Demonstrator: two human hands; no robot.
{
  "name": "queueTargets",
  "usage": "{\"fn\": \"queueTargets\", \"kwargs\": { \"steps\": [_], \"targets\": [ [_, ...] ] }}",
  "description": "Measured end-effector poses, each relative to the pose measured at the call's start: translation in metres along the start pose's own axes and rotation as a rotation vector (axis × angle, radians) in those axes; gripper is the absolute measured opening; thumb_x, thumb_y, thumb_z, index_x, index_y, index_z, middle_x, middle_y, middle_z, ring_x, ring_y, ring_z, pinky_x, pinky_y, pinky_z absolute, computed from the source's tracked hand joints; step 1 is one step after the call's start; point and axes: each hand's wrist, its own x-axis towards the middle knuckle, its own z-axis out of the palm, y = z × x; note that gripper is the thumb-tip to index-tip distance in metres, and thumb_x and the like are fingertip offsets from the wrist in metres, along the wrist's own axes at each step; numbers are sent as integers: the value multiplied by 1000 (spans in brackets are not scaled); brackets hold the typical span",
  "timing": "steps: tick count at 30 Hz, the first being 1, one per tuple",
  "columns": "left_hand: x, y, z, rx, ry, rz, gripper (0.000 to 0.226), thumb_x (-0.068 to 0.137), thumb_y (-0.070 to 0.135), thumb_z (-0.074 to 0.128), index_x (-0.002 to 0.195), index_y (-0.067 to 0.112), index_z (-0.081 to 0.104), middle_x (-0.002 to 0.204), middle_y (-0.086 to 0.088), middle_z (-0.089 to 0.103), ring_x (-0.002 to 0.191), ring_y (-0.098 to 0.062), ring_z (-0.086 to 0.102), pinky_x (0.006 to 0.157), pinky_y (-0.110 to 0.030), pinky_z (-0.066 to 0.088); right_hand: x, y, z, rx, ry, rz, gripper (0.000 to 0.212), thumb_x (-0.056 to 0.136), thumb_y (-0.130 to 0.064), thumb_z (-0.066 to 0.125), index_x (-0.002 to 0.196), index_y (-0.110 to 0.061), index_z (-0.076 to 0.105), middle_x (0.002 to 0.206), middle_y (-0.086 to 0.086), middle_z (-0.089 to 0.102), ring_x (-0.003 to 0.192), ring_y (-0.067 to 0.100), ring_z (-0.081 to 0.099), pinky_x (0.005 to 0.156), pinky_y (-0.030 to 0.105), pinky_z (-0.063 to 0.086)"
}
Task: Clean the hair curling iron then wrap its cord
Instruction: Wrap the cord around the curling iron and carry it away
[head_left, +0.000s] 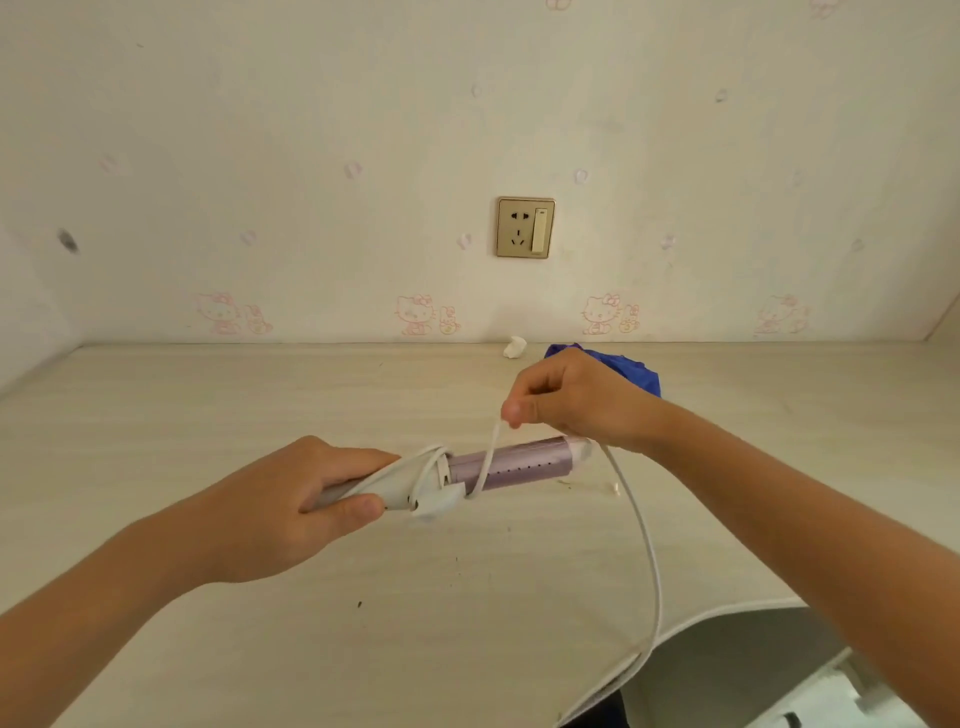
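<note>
My left hand (291, 506) grips the white handle of the curling iron, which lies level above the desk. Its lilac barrel (511, 462) points right and has a row of small holes. Two or three turns of the white cord (647, 535) lie around the handle's end, and one strand crosses the barrel. My right hand (576, 400) pinches that strand just above the barrel. From under the right wrist the loose cord runs down over the desk's front edge.
A pale wood-grain desk (208, 415) meets a wall papered with cartoon cats. A wall socket (524, 227) with a switch sits above. A crumpled white scrap (514, 347) and a blue cloth (636, 371) lie at the back, behind my right hand.
</note>
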Motion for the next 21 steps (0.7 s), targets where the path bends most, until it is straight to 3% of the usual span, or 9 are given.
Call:
{"fn": "queueTargets", "kwargs": {
  "steps": [2,4,7,9,11,13,15,18,21],
  "targets": [
    [-5,2,-1,-79,33,61,38,103,51,48,135,38,62,63,15,43,52,-11,33,50,-23,27,1,19,0,106,-26,60,29,94,-30,73,69,-15,73,63,12,45,58,25,36,56,31,32],
    [-6,5,5,-175,105,84,41,101,53,50,132,31,66,65,14,41,54,-12,33,51,-23,28,-5,27,15,112,-36,51,33,99,-12,63,67,-14,70,55,-4,49,49,12,39,49,22,30],
    [1,2,7,-385,301,11,36,99,45,54,117,18,69,65,9,39,54,-10,31,49,-20,28,-24,21,54,-115,-83,52,34,105,-15,50,80,-14,73,53,-29,55,49,-7,50,50,7,32],
    [7,-5,-2,-240,388,-76,33,97,47,52,118,28,69,62,8,40,53,-9,32,50,-22,28,-39,-1,76,-285,-170,-61,30,104,-24,49,84,-17,71,66,-42,57,65,-14,55,60,6,36],
    [11,-10,-10,34,255,-138,31,97,49,49,125,48,65,60,8,50,52,-13,39,52,-28,33,-42,-25,73,-312,-166,-159,31,101,-37,49,78,-24,66,67,-33,59,66,-10,54,61,7,36],
    [11,-10,-7,81,51,-140,33,99,50,49,129,53,61,68,9,63,54,-14,49,55,-31,40,-31,-39,51,-303,-108,-219,30,98,-36,58,73,-22,65,57,-19,55,56,-2,50,56,11,35],
    [7,-6,-1,-69,-70,-91,37,100,55,49,131,42,64,72,12,62,56,-12,47,53,-29,38,-16,-38,26,-209,-54,-156,32,97,-33,67,69,-18,66,53,-12,47,50,4,40,52,15,33],
    [2,-6,-3,-311,-88,-26,49,100,58,54,129,22,69,69,10,40,59,-14,33,54,-25,29,-7,-12,13,-57,-13,13,40,96,-39,69,66,-13,65,53,-6,36,50,11,30,51,24,27],
    [-6,-8,2,-456,-107,-3,50,98,54,61,129,16,69,68,3,38,58,-17,30,51,-21,29,-18,15,23,85,-150,82,40,96,-41,65,62,-20,59,59,0,35,56,21,27,55,33,20]
  ]
}}
